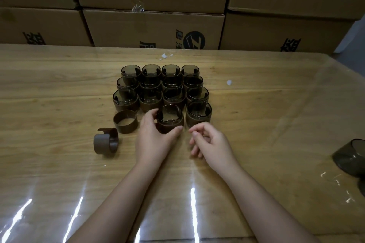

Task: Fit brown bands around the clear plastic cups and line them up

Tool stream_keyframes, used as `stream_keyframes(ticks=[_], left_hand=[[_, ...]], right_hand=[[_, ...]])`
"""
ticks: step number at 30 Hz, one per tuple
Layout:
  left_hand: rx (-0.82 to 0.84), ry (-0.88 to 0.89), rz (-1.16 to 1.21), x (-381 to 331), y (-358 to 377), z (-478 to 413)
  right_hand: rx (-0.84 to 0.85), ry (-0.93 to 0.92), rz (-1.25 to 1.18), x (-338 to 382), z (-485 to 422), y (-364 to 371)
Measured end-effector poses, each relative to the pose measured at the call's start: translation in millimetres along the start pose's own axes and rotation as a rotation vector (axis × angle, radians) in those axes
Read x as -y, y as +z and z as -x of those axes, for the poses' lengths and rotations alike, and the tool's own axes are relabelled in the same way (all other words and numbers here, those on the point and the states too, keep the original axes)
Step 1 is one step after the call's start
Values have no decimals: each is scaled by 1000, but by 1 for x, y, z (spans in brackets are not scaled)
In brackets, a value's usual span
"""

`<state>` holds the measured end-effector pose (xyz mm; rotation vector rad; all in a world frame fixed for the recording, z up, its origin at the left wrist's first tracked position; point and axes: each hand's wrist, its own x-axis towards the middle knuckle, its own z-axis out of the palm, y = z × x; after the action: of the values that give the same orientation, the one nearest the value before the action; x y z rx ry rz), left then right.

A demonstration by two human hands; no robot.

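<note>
Your right hand hovers just in front of the block of brown-banded clear plastic cups, fingers loosely curled, holding nothing. Your left hand is curled round one banded cup in the front row of the block. Well to the right of the block, a bare smoky plastic cup lies on its side. At the front left corner of the block stand a closed round brown band and an uncurled brown band. Further back in the block, three rows of four are complete. The front row has two places open, so I judge the task nearly finished.
</note>
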<state>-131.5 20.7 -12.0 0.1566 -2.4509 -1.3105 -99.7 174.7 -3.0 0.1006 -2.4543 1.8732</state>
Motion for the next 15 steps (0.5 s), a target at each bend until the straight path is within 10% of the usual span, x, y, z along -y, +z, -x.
stream_keyframes(ticks=[15], left_hand=[[-60, 39, -179, -7, 16, -9]], right_hand=[[11, -19, 31, -3, -1, 4]])
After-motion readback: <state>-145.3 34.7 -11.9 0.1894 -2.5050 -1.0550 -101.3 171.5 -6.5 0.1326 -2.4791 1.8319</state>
